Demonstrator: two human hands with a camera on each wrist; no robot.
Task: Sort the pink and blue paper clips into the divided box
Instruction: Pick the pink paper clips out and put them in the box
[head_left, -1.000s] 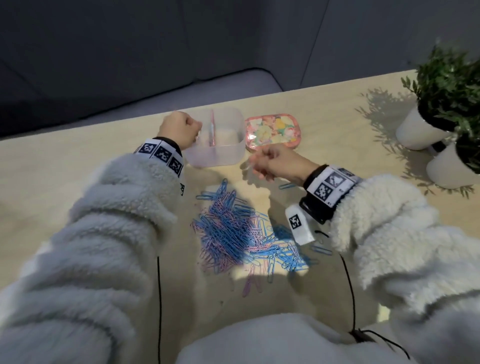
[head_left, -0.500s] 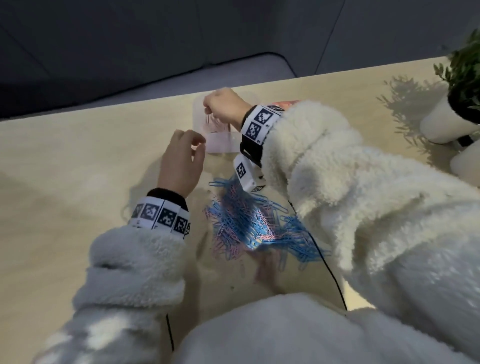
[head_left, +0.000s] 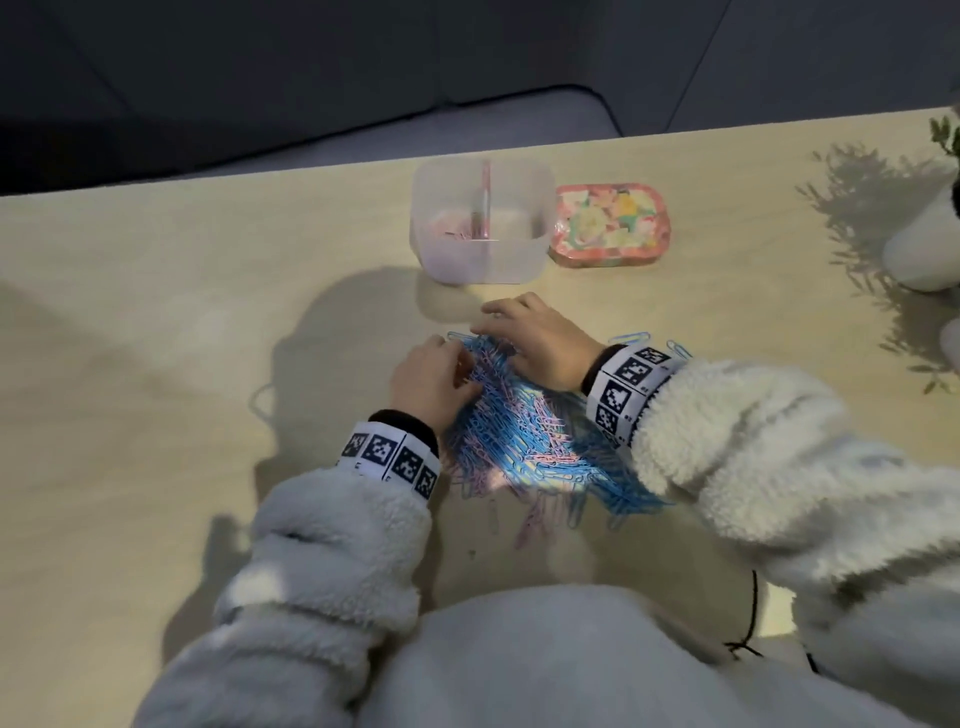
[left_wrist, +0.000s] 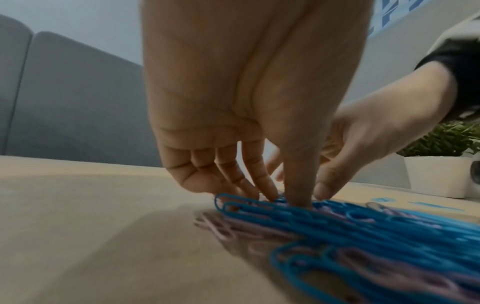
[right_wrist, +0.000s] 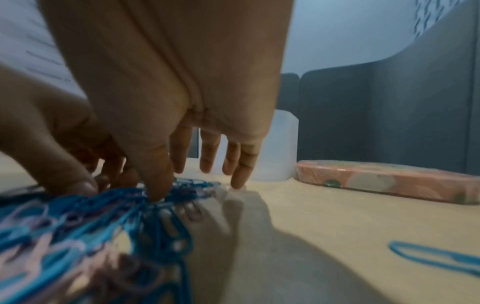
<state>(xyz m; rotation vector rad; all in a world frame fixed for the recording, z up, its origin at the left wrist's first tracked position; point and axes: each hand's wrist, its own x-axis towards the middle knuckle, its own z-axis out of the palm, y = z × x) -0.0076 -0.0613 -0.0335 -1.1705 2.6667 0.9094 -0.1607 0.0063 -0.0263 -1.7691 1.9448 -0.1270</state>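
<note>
Tabletop: right hand (head_left: 540, 340) is back from the box (head_left: 480, 254) at 12 o'clock (pink clips in its left half), both hands' fingers spread down on the clip pile (head_left: 524, 436), left hand (head_left: 431, 382) too; next pick starting, nothing visibly pinched.

Left hand (head_left: 430, 382) and right hand (head_left: 540, 343) low, close together, fingers (left_wrist: 297, 191) pointing down, slightly spread.
</note>
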